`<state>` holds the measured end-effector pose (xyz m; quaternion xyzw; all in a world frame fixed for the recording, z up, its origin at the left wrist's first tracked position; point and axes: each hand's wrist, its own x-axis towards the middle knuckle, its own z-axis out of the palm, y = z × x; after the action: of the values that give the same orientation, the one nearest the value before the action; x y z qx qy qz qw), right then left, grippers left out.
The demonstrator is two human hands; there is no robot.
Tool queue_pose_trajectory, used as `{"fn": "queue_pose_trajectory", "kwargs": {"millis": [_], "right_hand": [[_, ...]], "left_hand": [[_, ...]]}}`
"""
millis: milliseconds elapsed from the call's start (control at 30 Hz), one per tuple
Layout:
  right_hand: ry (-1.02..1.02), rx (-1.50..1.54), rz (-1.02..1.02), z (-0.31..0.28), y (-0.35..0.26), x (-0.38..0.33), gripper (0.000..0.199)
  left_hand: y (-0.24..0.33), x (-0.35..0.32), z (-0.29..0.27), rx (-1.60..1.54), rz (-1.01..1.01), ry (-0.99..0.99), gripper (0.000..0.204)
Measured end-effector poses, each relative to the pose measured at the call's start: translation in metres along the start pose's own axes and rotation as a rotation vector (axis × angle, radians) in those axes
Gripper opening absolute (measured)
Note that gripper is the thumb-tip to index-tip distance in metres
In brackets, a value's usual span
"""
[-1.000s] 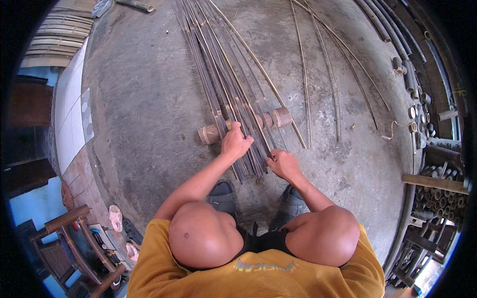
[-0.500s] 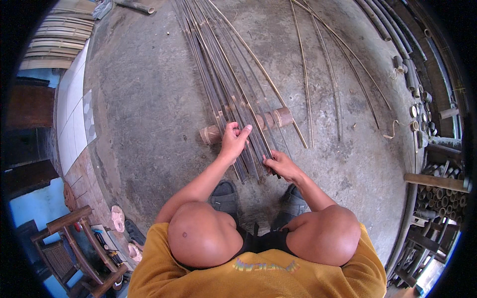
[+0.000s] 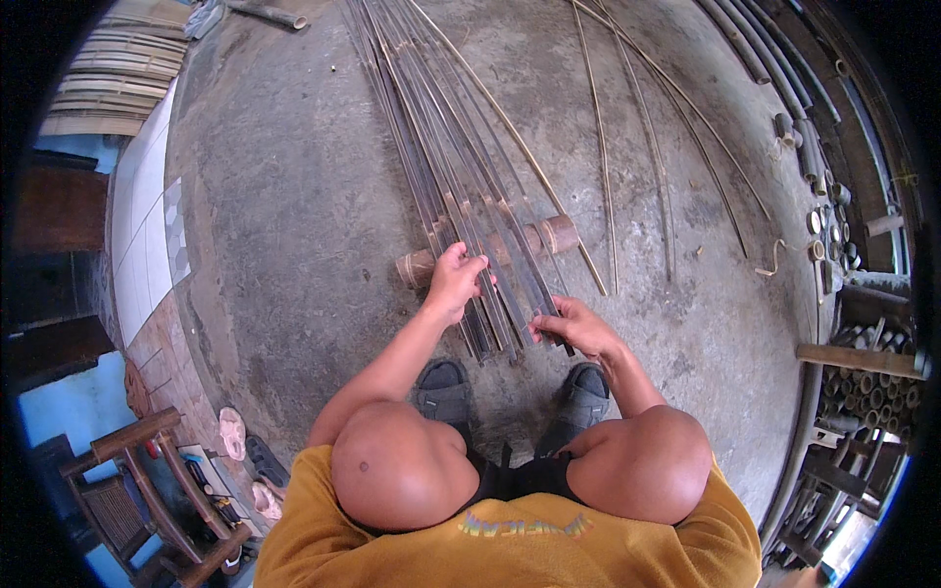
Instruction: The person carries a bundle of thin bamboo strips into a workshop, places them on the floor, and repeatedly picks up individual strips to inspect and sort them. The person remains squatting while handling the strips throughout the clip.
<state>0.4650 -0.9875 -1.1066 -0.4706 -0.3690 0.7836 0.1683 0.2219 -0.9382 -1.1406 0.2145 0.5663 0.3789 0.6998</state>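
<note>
A bundle of long, thin bamboo strips (image 3: 417, 127) runs away from me across the floor, its near ends raised over a short bamboo log (image 3: 420, 267). My left hand (image 3: 458, 282) is closed around some strips just on my side of the log. Further right, my right hand (image 3: 576, 327) pinches the near ends of a few dark strips between thumb and fingers. Those strips are fanned a little apart from the rest. The undersides of the strips and some fingertips are hidden.
Several loose bamboo strips (image 3: 604, 176) lie on the concrete floor (image 3: 294, 196) to the right. Bamboo poles and cut pieces (image 3: 887, 397) are stacked along the right wall. A wooden chair (image 3: 147, 490) and pink slippers (image 3: 232, 433) are at the lower left.
My right hand has shifted slightly right, spreading its strips away from the others. My left hand stays nearly in place, and the strips between my hands lie differently.
</note>
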Motion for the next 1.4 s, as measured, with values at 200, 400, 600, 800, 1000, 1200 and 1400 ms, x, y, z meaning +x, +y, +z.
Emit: {"fn": "queue_pose_trajectory", "kwargs": {"millis": [200,400,600,800,1000,1200,1400], "right_hand": [[0.057,-0.131,-0.022,-0.007,0.001,-0.004,0.015],[0.021,-0.026,-0.006,0.011,0.002,0.000,0.016],[0.004,0.055,-0.015,0.015,-0.005,-0.005,0.014],[0.001,0.070,-0.051,0.014,-0.012,-0.010,0.013],[-0.092,0.041,-0.060,0.016,-0.009,-0.009,0.026],[0.199,-0.102,-0.247,0.017,-0.018,-0.008,0.029],[0.076,-0.127,-0.209,0.007,-0.009,0.004,0.030]], "left_hand": [[0.011,-0.007,0.004,-0.031,-0.124,-0.014,0.019],[0.011,-0.006,0.006,-0.081,-0.103,-0.085,0.016],[0.014,-0.011,0.010,-0.119,-0.105,-0.119,0.020],[-0.012,-0.003,0.013,0.452,0.360,0.380,0.039],[0.003,-0.017,0.024,0.146,-0.012,-0.103,0.029],[0.002,-0.021,0.022,0.025,-0.076,-0.078,0.026],[0.009,-0.025,0.025,-0.026,-0.067,-0.146,0.022]]}}
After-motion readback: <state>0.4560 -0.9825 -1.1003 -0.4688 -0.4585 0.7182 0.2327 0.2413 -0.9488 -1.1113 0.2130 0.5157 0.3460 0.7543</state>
